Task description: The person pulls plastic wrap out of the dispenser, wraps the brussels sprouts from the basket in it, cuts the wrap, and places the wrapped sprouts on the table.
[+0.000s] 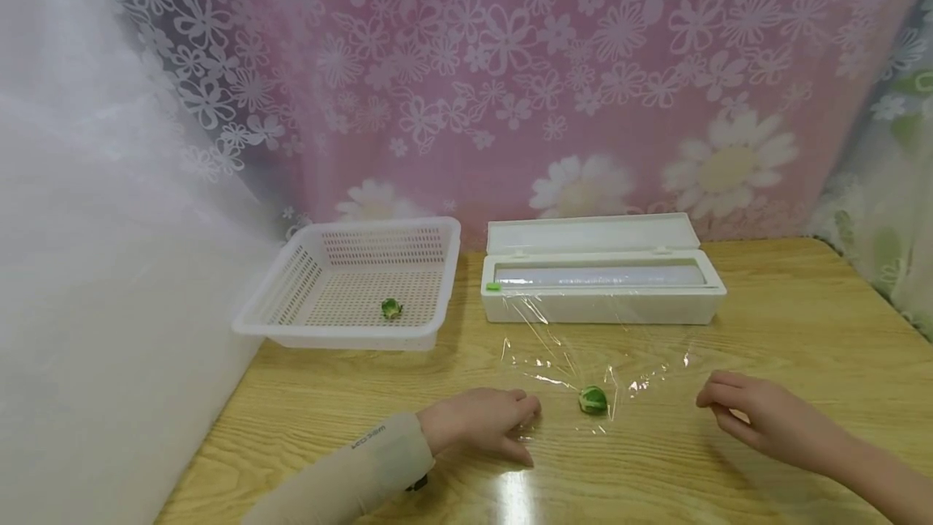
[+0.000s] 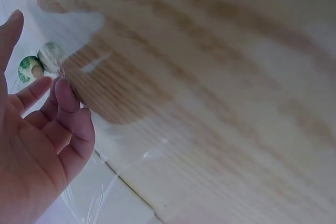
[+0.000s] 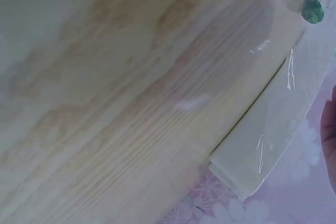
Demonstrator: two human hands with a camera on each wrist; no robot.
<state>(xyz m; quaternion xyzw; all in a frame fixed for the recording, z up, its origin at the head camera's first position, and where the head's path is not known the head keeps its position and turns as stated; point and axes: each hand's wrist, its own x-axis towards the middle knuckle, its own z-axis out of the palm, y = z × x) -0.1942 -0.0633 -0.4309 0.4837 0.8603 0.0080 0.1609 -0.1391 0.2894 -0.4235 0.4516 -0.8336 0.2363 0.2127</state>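
Observation:
A small green Brussels sprout (image 1: 593,400) sits on the table, with clear cling film (image 1: 561,363) spread around it. The film runs forward from a white dispenser box (image 1: 601,308). To the sprout's left, my left hand (image 1: 484,421) is low by the film's edge, thumb apart from loosely bent fingers. In the left wrist view its fingers (image 2: 65,98) overlap the film near the sprout. My right hand (image 1: 773,424) is off to the right of the film, fingers loosely bent with a gap to the thumb. Only part of it (image 3: 329,135) shows in the right wrist view.
At the back left stands a white perforated basket (image 1: 437,330) with another Brussels sprout (image 1: 391,309) in it. The dispenser's lid (image 1: 594,233) is raised, showing the film roll (image 1: 601,276) inside. A green slider (image 1: 493,287) is at its left end. A flowered curtain (image 1: 466,87) hangs behind the table.

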